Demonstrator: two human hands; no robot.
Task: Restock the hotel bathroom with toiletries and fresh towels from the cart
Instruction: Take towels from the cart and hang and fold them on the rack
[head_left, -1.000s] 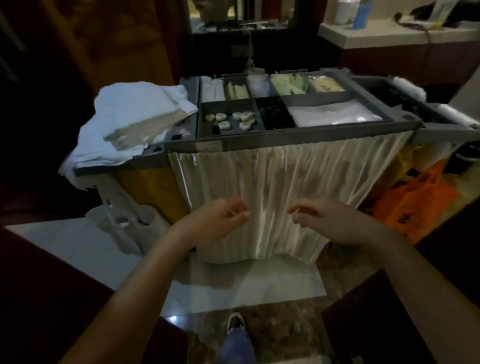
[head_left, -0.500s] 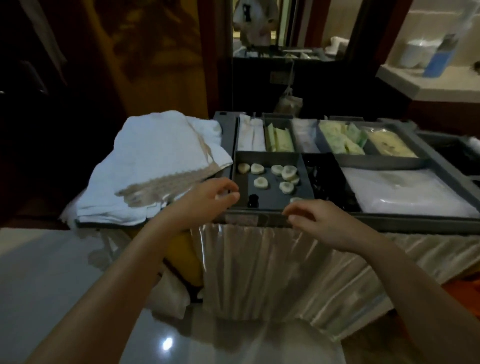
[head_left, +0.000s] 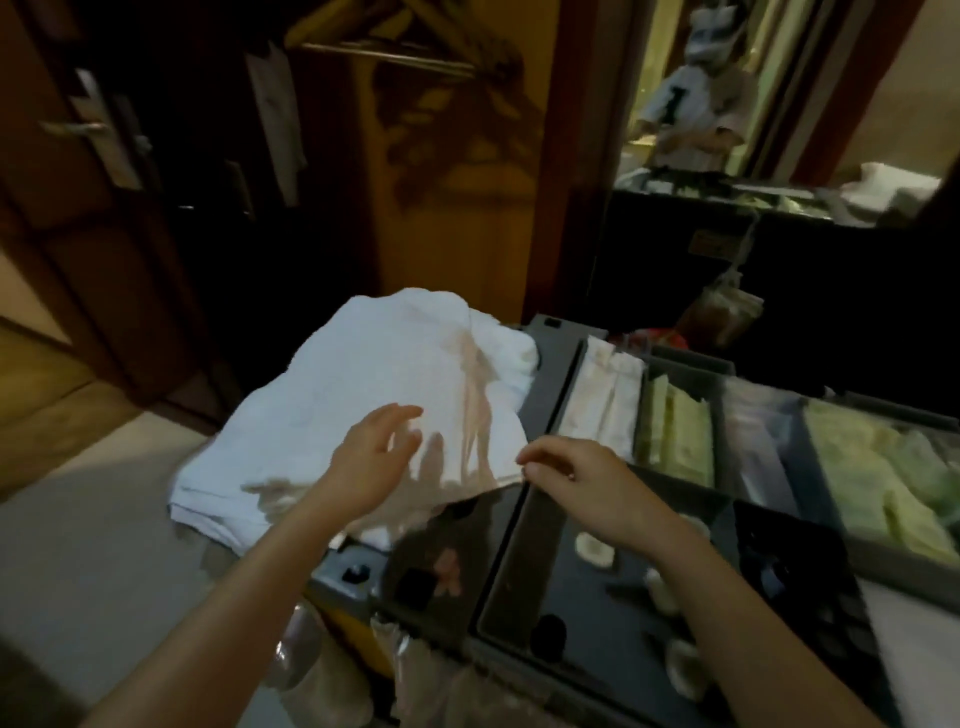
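Note:
A pile of white towels (head_left: 374, 395) lies on the left end of the grey housekeeping cart (head_left: 550, 364). My left hand (head_left: 371, 462) hovers just over the near part of the pile, fingers spread and relaxed, holding nothing. My right hand (head_left: 582, 483) is at the towel's near right corner, above the tray's edge, fingers bent; whether it pinches the cloth is unclear. The tray's compartments hold white packets (head_left: 605, 400), green sachets (head_left: 675, 436) and small round soaps (head_left: 595, 551).
A wooden door (head_left: 78, 182) with a lever handle stands at the left. Behind the cart a mirror (head_left: 696, 104) shows a person's reflection. A pleated cream skirt (head_left: 415, 675) hangs below the tray. Pale floor lies to the left of the cart.
Both hands have risen from the cart's pleated skirt to its top and shifted left, over the towel pile. The view has moved closer and to the left.

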